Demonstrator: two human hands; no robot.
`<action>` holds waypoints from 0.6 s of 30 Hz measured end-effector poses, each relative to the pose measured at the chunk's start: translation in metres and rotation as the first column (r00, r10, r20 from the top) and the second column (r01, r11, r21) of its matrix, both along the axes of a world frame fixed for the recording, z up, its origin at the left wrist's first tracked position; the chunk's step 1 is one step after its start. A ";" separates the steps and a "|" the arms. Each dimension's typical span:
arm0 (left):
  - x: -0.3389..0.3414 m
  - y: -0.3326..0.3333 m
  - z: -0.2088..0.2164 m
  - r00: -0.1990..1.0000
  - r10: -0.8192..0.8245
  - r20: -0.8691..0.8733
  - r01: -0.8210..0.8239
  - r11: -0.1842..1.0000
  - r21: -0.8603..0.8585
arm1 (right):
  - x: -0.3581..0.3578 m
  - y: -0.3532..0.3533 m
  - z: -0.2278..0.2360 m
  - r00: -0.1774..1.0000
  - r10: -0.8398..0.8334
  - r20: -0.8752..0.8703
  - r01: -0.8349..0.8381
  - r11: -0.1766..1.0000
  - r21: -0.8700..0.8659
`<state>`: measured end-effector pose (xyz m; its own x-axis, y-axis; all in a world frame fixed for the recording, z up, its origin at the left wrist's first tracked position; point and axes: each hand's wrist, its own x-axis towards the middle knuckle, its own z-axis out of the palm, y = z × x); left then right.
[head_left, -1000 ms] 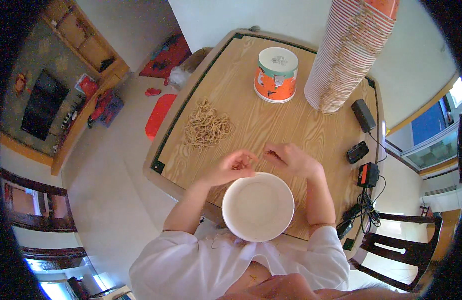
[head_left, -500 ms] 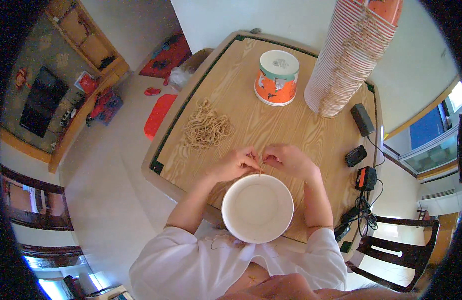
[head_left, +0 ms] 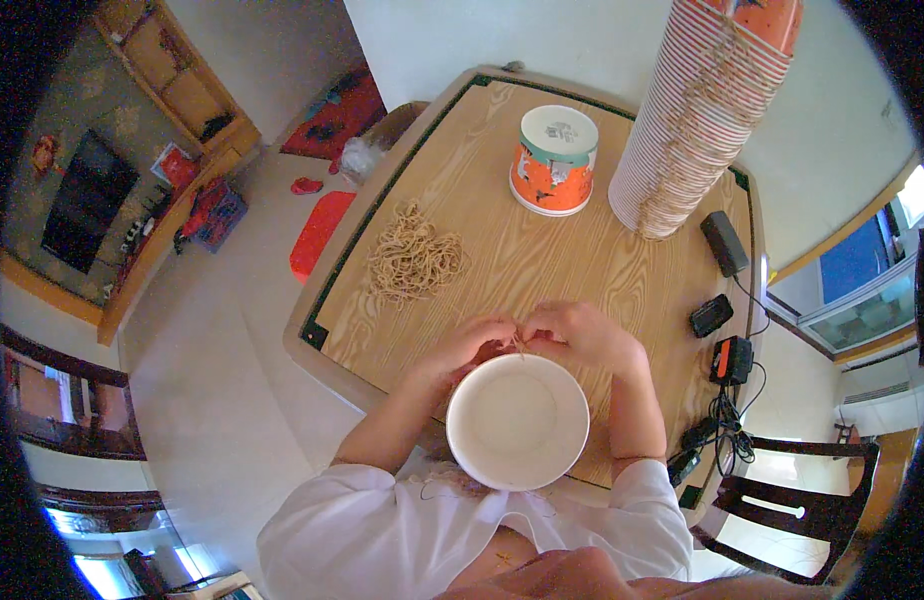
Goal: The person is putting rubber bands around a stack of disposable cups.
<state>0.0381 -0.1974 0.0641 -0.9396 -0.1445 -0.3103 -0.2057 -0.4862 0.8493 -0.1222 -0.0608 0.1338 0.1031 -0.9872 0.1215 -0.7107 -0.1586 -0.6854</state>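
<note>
A white paper bucket (head_left: 517, 425) is right in front of my body at the table's near edge, its round opening facing up. At its far rim, my left hand (head_left: 480, 342) and my right hand (head_left: 580, 335) come together, fingers pinched. A short bit of tan string (head_left: 522, 346) shows between the fingertips, against the rim; the rest is hidden by the hands. Beyond my left hand lies a loose heap of tan strings (head_left: 414, 258) on the wooden table (head_left: 612, 265).
An orange paper bucket (head_left: 552, 185) stands upside down toward the back. Beside it rises a tall stack of buckets (head_left: 687, 130) with tan strings down its side. Along the right edge are a black power adapter (head_left: 724, 243), a black device (head_left: 711, 315) and tangled cables (head_left: 724, 420). A dark chair (head_left: 797, 510) stands at right.
Both hands have drawn closer together and slightly nearer to me, down at the bucket's far rim. The bucket has barely shifted.
</note>
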 end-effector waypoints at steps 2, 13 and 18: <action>0.003 0.008 0.011 0.999 0.036 0.024 -0.037 0.998 0.048 | 0.003 0.001 0.007 1.000 -0.026 0.004 0.026 1.000 0.002; 0.005 0.005 0.016 0.997 0.071 0.044 -0.053 0.947 -0.318 | 0.002 0.006 0.004 0.989 -0.117 -0.088 0.117 0.993 -0.005; 0.002 0.006 0.022 0.996 0.081 0.032 -0.059 0.898 -0.437 | 0.004 0.005 0.004 0.983 -0.139 -0.120 0.135 0.990 -0.041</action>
